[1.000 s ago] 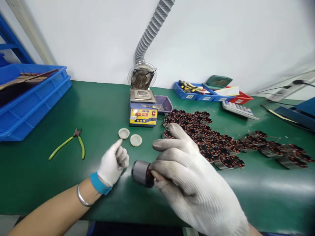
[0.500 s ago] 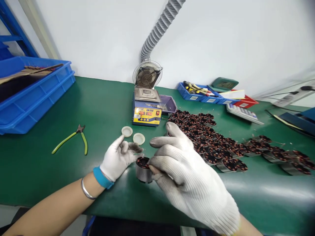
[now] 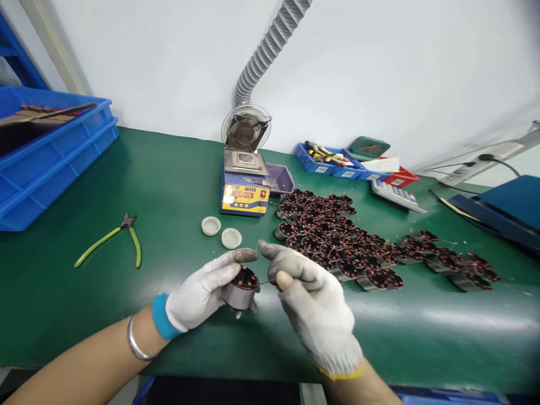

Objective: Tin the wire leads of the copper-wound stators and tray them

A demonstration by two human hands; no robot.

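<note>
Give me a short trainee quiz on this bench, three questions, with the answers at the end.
1. What runs from the coil to the right hand?
A) a strap
B) a thin wire
C) a cable tie

2. True or false: the cutters are in the left hand.

3. How many small round dishes sit in front of the machine?

Key: 1. B. 2. False; the cutters lie on the bench, and the left hand holds the coil. 3. Two.

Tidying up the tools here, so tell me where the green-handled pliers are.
The pliers lie on the green table, left in the head view, between the blue crate and the left hand.
</note>
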